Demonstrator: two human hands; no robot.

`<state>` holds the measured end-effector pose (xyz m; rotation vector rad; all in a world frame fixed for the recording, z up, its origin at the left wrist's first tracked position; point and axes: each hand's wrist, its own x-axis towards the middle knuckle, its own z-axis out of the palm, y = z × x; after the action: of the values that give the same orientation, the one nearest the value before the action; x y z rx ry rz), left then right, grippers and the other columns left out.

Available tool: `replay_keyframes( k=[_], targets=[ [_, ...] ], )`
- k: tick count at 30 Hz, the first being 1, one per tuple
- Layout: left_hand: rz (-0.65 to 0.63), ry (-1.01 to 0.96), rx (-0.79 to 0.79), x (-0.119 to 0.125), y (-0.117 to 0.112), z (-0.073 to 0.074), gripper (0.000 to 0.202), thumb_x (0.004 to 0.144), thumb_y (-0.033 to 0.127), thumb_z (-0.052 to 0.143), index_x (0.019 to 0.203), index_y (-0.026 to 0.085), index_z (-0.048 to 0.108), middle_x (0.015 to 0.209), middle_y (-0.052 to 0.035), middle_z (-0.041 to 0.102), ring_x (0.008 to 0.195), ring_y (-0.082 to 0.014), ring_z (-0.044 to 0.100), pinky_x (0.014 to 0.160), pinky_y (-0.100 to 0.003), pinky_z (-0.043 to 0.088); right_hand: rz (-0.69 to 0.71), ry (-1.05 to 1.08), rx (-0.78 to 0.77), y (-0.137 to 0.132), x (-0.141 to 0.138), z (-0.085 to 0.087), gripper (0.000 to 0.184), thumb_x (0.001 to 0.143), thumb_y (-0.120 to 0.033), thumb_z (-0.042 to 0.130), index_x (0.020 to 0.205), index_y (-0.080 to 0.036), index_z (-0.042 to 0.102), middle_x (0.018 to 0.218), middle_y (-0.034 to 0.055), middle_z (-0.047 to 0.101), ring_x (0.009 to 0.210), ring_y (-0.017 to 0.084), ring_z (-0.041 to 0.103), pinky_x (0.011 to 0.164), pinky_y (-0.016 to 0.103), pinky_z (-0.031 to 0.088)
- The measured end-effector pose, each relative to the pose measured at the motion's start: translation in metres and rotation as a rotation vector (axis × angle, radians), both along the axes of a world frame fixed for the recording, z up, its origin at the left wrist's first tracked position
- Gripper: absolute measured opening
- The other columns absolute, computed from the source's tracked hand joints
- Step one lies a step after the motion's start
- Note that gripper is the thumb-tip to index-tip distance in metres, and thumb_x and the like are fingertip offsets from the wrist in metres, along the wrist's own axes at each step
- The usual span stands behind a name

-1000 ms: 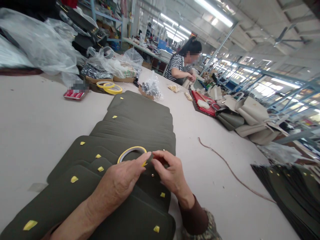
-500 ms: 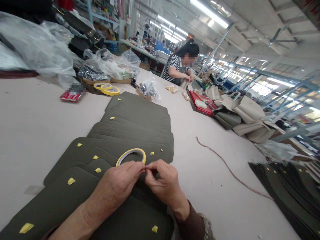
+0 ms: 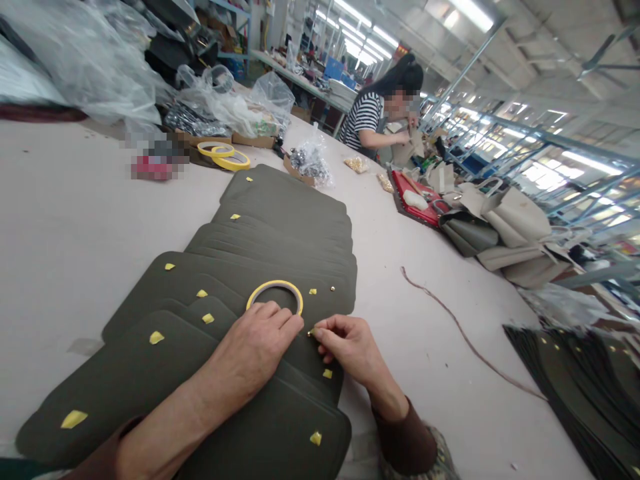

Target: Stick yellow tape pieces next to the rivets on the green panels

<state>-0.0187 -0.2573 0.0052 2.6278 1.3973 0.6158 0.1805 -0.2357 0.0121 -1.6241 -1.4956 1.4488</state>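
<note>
Dark olive panels (image 3: 280, 233) lie overlapped in a long row on the table, with small yellow tape pieces (image 3: 157, 338) stuck on several of them. My left hand (image 3: 263, 343) is closed on the near side of a yellow tape roll (image 3: 275, 285), over the panels; its fingers hide that part of the roll. Just to the right, my right hand (image 3: 350, 343) pinches a small piece of yellow tape (image 3: 313, 331) between thumb and forefinger, close above a panel. A small shiny stud (image 3: 333, 289) shows on a panel beyond it.
Two more tape rolls (image 3: 231, 159) lie at the back, near a bag of metal parts (image 3: 311, 163). A brown cord (image 3: 450, 323) stretches across the right side. Dark stacked panels (image 3: 575, 387) stand at far right, bags (image 3: 520, 220) behind. A co-worker (image 3: 380, 113) handles a beige piece.
My hands have come apart; the right now holds a bit of tape away from the roll. Another tape piece near the right hand has come into sight. The view has shifted slightly.
</note>
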Motion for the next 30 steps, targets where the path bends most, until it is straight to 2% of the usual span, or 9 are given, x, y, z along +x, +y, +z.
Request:
replay_keyframes(
  k=[7,14,17,19,20,22,25,27,30],
  targets=[
    [-0.015,-0.036,0.003,-0.001,0.002,-0.002,0.016,0.092,0.01,0.048,0.084,0.021,0.057,0.081,-0.0014,0.057,0.077,-0.0209,0.048,0.071,-0.037,0.038,0.119,-0.239,0.207,-0.005,-0.007,0.004,0.015,0.079,-0.023,0.062,0.072,-0.016,0.073,0.055,-0.0013,0.063,0.048,0.011,0.054,0.045,0.019,0.04],
    [-0.032,-0.028,-0.043,-0.001,0.003,-0.003,0.015,0.093,0.011,0.048,0.085,0.021,0.056,0.083,-0.0017,0.057,0.078,-0.0215,0.048,0.072,-0.037,0.037,0.202,-0.374,0.369,-0.007,-0.015,0.008,0.017,0.08,-0.013,0.059,0.07,-0.019,0.071,0.062,-0.0005,0.069,0.056,0.013,0.061,0.055,0.022,0.042],
    [-0.025,-0.026,-0.049,-0.001,0.003,-0.003,0.014,0.093,0.012,0.047,0.088,0.021,0.056,0.085,-0.0022,0.057,0.08,-0.022,0.048,0.073,-0.038,0.038,0.211,-0.4,0.399,-0.009,-0.014,0.006,0.013,0.083,-0.016,0.061,0.087,-0.02,0.072,0.062,-0.0013,0.068,0.055,0.014,0.06,0.056,0.023,0.043],
    [-0.021,-0.034,-0.048,-0.001,0.003,-0.003,0.014,0.094,0.012,0.046,0.09,0.021,0.056,0.086,-0.0023,0.057,0.081,-0.0223,0.048,0.074,-0.038,0.038,0.151,-0.352,0.356,-0.011,-0.01,0.002,0.022,0.085,-0.02,0.062,0.106,-0.02,0.067,0.057,-0.0041,0.064,0.05,0.014,0.059,0.053,0.023,0.043],
    [-0.026,-0.041,-0.053,-0.002,0.003,-0.002,0.014,0.094,0.012,0.046,0.09,0.021,0.056,0.086,-0.0023,0.057,0.081,-0.0222,0.048,0.074,-0.037,0.038,0.113,-0.307,0.324,-0.012,-0.006,0.001,0.023,0.086,-0.022,0.061,0.109,-0.019,0.064,0.056,-0.0051,0.062,0.048,0.013,0.059,0.051,0.023,0.044],
    [-0.044,-0.06,-0.056,-0.003,0.003,0.0,0.015,0.094,0.012,0.045,0.09,0.021,0.056,0.086,-0.0024,0.057,0.081,-0.0217,0.047,0.073,-0.037,0.039,0.077,-0.236,0.303,-0.015,0.0,-0.002,0.013,0.089,-0.024,0.058,0.099,-0.019,0.064,0.056,-0.0046,0.062,0.048,0.013,0.059,0.05,0.022,0.045],
    [-0.067,-0.093,-0.026,-0.004,0.002,0.004,0.017,0.096,0.013,0.042,0.089,0.02,0.056,0.085,-0.0026,0.057,0.08,-0.0212,0.047,0.072,-0.036,0.039,0.161,-0.272,0.469,-0.02,0.005,-0.003,0.009,0.088,-0.019,0.061,0.083,-0.02,0.069,0.069,0.0007,0.069,0.063,0.014,0.064,0.061,0.023,0.048],
    [-0.083,-0.109,-0.003,-0.004,0.002,0.005,0.018,0.096,0.013,0.041,0.088,0.02,0.056,0.084,-0.0024,0.057,0.079,-0.0209,0.047,0.071,-0.035,0.039,0.246,-0.345,0.586,-0.021,0.003,-0.004,0.012,0.088,-0.016,0.061,0.085,-0.02,0.072,0.078,0.0031,0.072,0.071,0.015,0.065,0.067,0.025,0.048],
    [-0.101,-0.136,0.007,-0.004,0.002,0.006,0.021,0.097,0.014,0.039,0.086,0.02,0.056,0.081,-0.0022,0.058,0.076,-0.0203,0.049,0.069,-0.034,0.041,0.315,-0.456,0.64,-0.019,-0.004,-0.006,0.015,0.092,-0.017,0.058,0.088,-0.019,0.073,0.081,0.0046,0.071,0.073,0.016,0.064,0.069,0.025,0.047]
  ],
)
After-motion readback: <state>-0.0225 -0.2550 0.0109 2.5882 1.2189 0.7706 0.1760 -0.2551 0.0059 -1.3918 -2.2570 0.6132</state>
